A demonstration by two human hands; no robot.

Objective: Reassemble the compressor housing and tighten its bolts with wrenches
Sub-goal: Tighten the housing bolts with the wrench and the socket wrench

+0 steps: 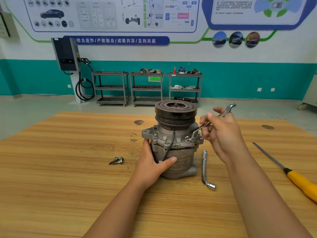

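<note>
Compressor (173,143), cast grey metal under a grooved black pulley, stands upright on the striped wooden table (68,169). Left hand (152,162) wraps its round body; right hand (221,133) pinches a slim chrome ring wrench (205,124) (lower ring at the flange). Loose bolts (117,160) lie to its left.

Bright, even indoor light — soft, faint shadows on the wooden table (68,152); wide-angle bending at the edges, wall posters (111,14) slightly blurred.
</note>
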